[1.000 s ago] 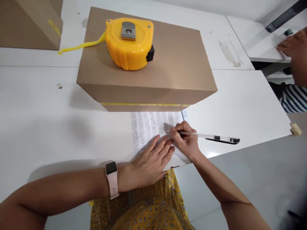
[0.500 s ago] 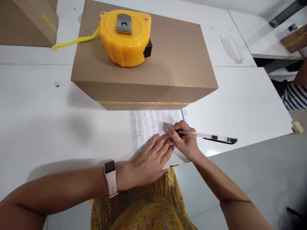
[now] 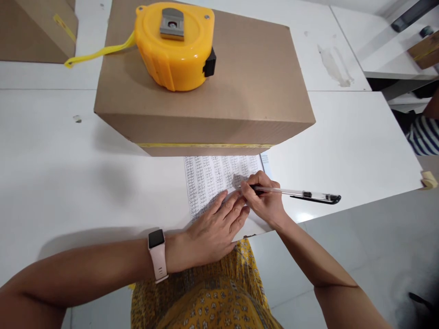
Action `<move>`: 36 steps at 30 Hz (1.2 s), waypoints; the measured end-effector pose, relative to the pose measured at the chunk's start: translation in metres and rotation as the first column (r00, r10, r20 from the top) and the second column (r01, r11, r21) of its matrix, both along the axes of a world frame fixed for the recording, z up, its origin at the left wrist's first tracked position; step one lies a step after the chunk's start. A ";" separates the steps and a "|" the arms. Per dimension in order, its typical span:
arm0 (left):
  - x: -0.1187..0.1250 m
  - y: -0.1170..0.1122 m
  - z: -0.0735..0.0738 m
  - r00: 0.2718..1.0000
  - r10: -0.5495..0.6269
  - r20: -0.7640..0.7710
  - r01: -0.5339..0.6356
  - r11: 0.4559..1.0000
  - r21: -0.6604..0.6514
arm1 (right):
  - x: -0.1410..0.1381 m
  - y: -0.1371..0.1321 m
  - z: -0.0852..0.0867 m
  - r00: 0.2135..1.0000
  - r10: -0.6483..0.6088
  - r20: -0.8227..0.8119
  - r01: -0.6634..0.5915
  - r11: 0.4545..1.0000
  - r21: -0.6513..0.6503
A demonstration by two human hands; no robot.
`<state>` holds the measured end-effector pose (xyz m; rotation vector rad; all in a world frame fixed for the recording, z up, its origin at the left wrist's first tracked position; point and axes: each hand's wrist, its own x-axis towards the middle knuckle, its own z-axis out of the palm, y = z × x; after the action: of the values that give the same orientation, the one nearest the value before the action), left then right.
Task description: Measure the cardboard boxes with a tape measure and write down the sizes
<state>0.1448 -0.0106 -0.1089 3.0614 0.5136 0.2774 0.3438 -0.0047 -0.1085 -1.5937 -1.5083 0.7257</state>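
Observation:
My right hand (image 3: 264, 201) pinches a clear pen (image 3: 298, 194) with a black cap, its tip on a sheet of paper (image 3: 212, 178) covered in rows of small handwriting. My left hand (image 3: 214, 230) lies flat on the lower part of that sheet, fingers stretched out, a watch with a pale strap on the wrist. Just beyond the paper stands a closed cardboard box (image 3: 254, 91) with yellow tape along its lower front edge. A yellow tape measure (image 3: 173, 48) rests on the box's top, its yellow tape trailing off to the left.
The white table (image 3: 68, 173) ends at its right edge near a lump of masking tape (image 3: 428, 180). Another cardboard box (image 3: 34, 27) sits at the far left. A second white table holds a small box (image 3: 423, 50) at the top right, beside a person's striped sleeve (image 3: 423, 135).
The view has drifted so the box and tape measure sit slightly higher and left. The other person's hand at the top right has withdrawn. My hands stay on the paper.

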 end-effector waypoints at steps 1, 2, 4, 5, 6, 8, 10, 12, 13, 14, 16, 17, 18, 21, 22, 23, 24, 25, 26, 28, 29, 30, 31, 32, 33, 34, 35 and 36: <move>0.000 0.000 0.000 1.000 0.001 -0.004 -0.001 1.000 -0.003 | 0.000 0.000 0.000 1.000 -0.004 -0.006 0.004 1.000 -0.003; 0.000 0.000 0.000 1.000 0.002 -0.008 -0.002 1.000 -0.007 | 0.000 0.000 0.000 1.000 -0.009 -0.014 0.009 1.000 -0.002; 0.000 0.000 0.001 1.000 0.001 -0.019 -0.001 1.000 -0.017 | 0.000 0.001 0.000 0.999 -0.018 -0.027 0.018 1.000 0.009; 0.000 0.000 0.001 1.000 0.000 -0.023 0.000 1.000 -0.020 | 0.000 0.001 0.000 0.999 -0.024 -0.031 0.025 1.000 0.017; 0.000 0.000 0.001 1.000 -0.001 -0.025 0.001 1.000 -0.023 | 0.000 0.001 -0.001 0.999 -0.031 -0.032 0.031 0.999 0.022; 0.000 0.000 0.001 1.000 -0.004 -0.022 0.004 1.000 -0.025 | 0.000 0.001 -0.001 0.999 -0.038 -0.030 0.039 0.999 0.022; 0.000 0.000 0.000 1.000 -0.006 -0.016 0.005 1.000 -0.025 | 0.000 0.001 -0.002 0.999 -0.039 -0.024 0.040 0.999 0.014; 0.000 0.000 0.000 1.000 -0.006 -0.009 0.005 1.000 -0.026 | 0.001 0.001 -0.002 0.999 -0.036 -0.017 0.036 0.999 0.013; 0.000 0.000 -0.001 1.000 -0.005 -0.004 0.005 1.000 -0.026 | 0.001 0.001 -0.002 0.999 -0.032 -0.015 0.033 0.999 0.015; 0.000 0.000 -0.001 1.000 -0.004 0.000 0.004 1.000 -0.027 | 0.001 0.001 -0.002 0.999 -0.029 -0.015 0.029 0.999 0.017; 0.000 0.000 -0.001 1.000 -0.005 -0.002 0.005 1.000 -0.027 | 0.001 0.001 -0.002 1.000 -0.019 -0.021 0.019 1.000 0.016; 0.000 0.000 -0.001 1.000 -0.006 -0.006 0.005 1.000 -0.027 | 0.001 0.002 -0.002 1.000 -0.015 -0.025 0.015 1.000 0.013; 0.000 0.000 0.000 1.000 -0.006 -0.011 0.005 1.000 -0.027 | 0.001 0.002 -0.002 1.000 -0.013 -0.028 0.013 1.000 0.010; 0.000 0.000 0.000 1.000 -0.008 -0.016 0.007 1.000 -0.031 | 0.001 0.001 -0.002 0.999 -0.022 -0.035 0.022 1.000 0.011; 0.000 0.000 0.001 1.000 -0.008 -0.016 0.008 0.999 -0.033 | 0.001 0.001 -0.002 0.999 -0.028 -0.035 0.028 1.000 0.011; 0.000 0.000 0.001 1.000 -0.008 -0.015 0.008 0.999 -0.035 | 0.001 0.001 -0.003 0.999 -0.032 -0.035 0.033 0.999 0.010; 0.000 0.000 0.001 1.000 -0.008 -0.014 0.008 0.999 -0.037 | 0.001 0.001 -0.003 0.999 -0.035 -0.035 0.035 0.999 0.008; 0.000 0.000 0.000 1.000 -0.008 -0.013 0.007 0.999 -0.039 | 0.001 0.001 -0.003 0.999 -0.034 -0.035 0.035 0.999 0.004; 0.000 0.000 0.000 1.000 -0.007 -0.011 0.006 0.999 -0.039 | 0.002 0.001 -0.004 0.999 -0.033 -0.034 0.033 0.999 0.001; 0.000 0.000 0.000 1.000 -0.008 -0.005 0.007 0.999 -0.039 | 0.002 0.001 -0.004 0.999 -0.036 -0.030 0.036 0.999 -0.002; 0.000 0.000 0.000 1.000 -0.008 0.000 0.008 0.999 -0.038 | 0.002 0.001 -0.004 0.999 -0.042 -0.025 0.042 0.999 -0.001; 0.000 0.000 0.000 1.000 -0.008 0.003 0.008 0.999 -0.036 | 0.002 0.001 -0.004 0.999 -0.049 -0.017 0.049 0.999 0.000; -0.001 0.000 -0.001 1.000 -0.009 0.005 0.009 0.999 -0.034 | 0.003 0.001 -0.004 0.998 -0.056 -0.010 0.056 0.998 0.002; -0.001 0.000 -0.001 1.000 -0.009 0.007 0.009 0.999 -0.032 | 0.003 0.001 -0.005 0.998 -0.060 -0.005 0.060 0.998 0.006; -0.001 0.000 -0.001 1.000 -0.007 0.009 0.008 0.999 -0.031 | 0.003 0.001 -0.004 0.998 -0.060 -0.002 0.060 0.998 0.008; -0.001 0.000 -0.001 1.000 -0.006 0.012 0.007 1.000 -0.030 | 0.003 0.001 -0.004 0.998 -0.057 -0.002 0.057 0.998 0.012; -0.001 0.000 -0.001 1.000 -0.007 0.012 0.007 1.000 -0.029 | 0.003 0.001 -0.004 0.999 -0.052 -0.006 0.052 0.999 0.014; -0.001 0.000 -0.001 1.000 -0.008 0.013 0.008 1.000 -0.028 | 0.003 0.001 -0.004 0.999 -0.046 -0.011 0.046 0.999 0.013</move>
<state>0.1442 -0.0104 -0.1095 3.0320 0.5006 0.2873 0.3464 -0.0038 -0.1122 -1.6068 -1.4614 0.6957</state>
